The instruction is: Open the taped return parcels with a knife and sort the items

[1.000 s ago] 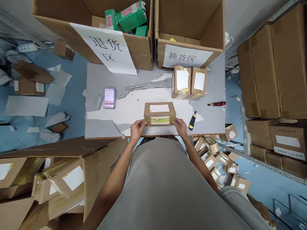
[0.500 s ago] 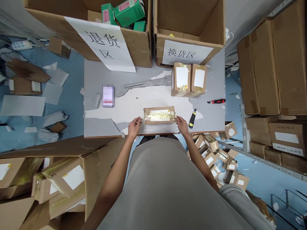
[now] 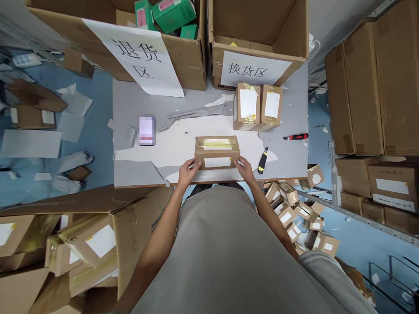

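Observation:
A small cardboard box [image 3: 217, 152] with white labels and shiny tape is at the table's front, its top and near side both facing me. My left hand [image 3: 189, 171] is closed on its left end, thumb on the near face. At the right end my right hand [image 3: 244, 168] grips it the same way. To the right of the box lies a yellow-and-black utility knife [image 3: 262, 161]; farther right is a red-and-black utility knife [image 3: 297, 137]. A phone-like screen [image 3: 146, 130], blurred out, rests on the table's left.
Two taped boxes [image 3: 248, 104] stand at the back right of the table [image 3: 131, 172]. Behind are a large carton [image 3: 193, 65] holding green boxes and another labelled carton [image 3: 216, 69]. A carton of parcels [image 3: 131, 244] stands lower left; parcels [image 3: 290, 218] lie piled lower right.
Both hands have come inward from beside the box and taken hold of its ends. The box has turned, so its labelled near side now shows below the top.

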Available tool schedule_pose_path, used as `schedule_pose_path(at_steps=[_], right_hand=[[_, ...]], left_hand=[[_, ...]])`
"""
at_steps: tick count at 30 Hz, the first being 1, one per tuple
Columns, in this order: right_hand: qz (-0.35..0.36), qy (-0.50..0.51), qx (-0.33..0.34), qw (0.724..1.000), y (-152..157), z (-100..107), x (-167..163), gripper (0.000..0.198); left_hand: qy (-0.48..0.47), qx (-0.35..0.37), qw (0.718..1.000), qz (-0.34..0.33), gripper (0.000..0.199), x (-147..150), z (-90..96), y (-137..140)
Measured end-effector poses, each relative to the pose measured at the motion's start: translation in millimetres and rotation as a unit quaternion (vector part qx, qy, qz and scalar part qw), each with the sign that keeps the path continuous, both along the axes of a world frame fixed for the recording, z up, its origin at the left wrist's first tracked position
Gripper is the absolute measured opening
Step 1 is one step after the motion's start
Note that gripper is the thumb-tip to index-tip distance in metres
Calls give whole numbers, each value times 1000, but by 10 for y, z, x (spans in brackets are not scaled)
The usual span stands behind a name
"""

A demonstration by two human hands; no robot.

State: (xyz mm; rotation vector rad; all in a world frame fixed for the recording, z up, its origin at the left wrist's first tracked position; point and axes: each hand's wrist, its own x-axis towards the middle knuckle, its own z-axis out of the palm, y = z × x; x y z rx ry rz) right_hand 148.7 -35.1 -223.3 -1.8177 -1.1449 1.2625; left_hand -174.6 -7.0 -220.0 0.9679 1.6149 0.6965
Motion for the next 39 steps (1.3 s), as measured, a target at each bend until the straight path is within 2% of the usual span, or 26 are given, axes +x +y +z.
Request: schedule_pose_path(at_steps=[3,5,8,11,16,19,22,25,27,29,31,34,37,39], right_hand=[[-9,6,14,1000,71,117,28,59],[-10,-18,-22,1000,115,149,12,52],[-14,-55,-81,995,139,114,-49,42],[-31,-66,-81,994,89,32,-108,44],[-49,-53,-55,996,-33,-83,-116,45],[-60,-40,-54,996,-66,-132,-24,43],[-86,-45,-64,993,-98,-179,155,47],[-119,-54,-86,988,-135,-233,370,53],[-137,-58,-101,984,-149,-272,490,53],[-150,-57,-115,980,-150,-310,572,51],[-157,-55,-124,978,-144,-342,612,48],[-160,-49,-128,978,-146,-361,611,47],[-156,-44,-124,979,-174,-326,574,49],[-149,-41,-117,981,-194,-272,539,50]], left_hand=[[14,15,1000,6,53,-47,90,97],[18,-6,1000,-3,52,-50,104,152],[29,-66,997,-12,58,-16,78,187],[39,-93,995,2,62,27,61,160],[21,-70,997,18,57,68,139,85],[15,-44,999,4,59,111,294,56],[20,6,999,-47,66,222,597,0],[11,45,987,-155,65,426,1011,-89],[-6,38,970,-238,65,598,1268,-147],[-21,36,953,-301,66,768,1449,-186],[-24,38,938,-344,66,905,1540,-200],[-12,43,924,-380,65,1009,1573,-192],[11,50,920,-388,64,983,1577,-184],[37,50,927,-369,63,902,1557,-193]])
